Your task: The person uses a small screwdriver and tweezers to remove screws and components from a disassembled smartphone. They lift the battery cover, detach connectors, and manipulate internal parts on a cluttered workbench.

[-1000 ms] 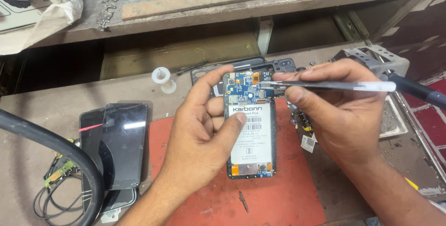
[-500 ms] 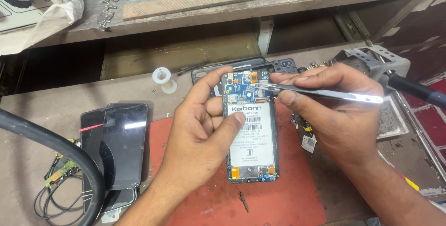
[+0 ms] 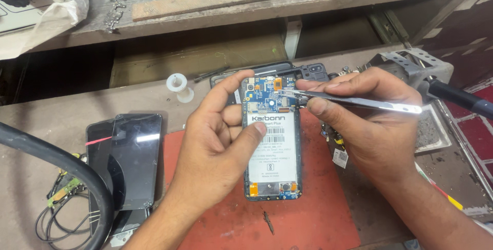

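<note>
My left hand (image 3: 218, 142) grips the opened phone (image 3: 272, 147), its length pointing away from me. My right hand (image 3: 370, 121) pinches tweezers (image 3: 354, 101), tips on the circuit board (image 3: 269, 93) at the far end.

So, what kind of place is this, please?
Probably a phone repair bench. The left hand holds an opened phone with its circuit board bare, the right hand works on it with tweezers, and spare screens lie beside the red mat.

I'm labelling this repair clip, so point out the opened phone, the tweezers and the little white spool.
opened phone (image 3: 272, 152), head view, on the white label of its back.
tweezers (image 3: 359, 102), head view, on the middle of the metal shaft.
white spool (image 3: 178, 83), head view, on its top flange.
</note>
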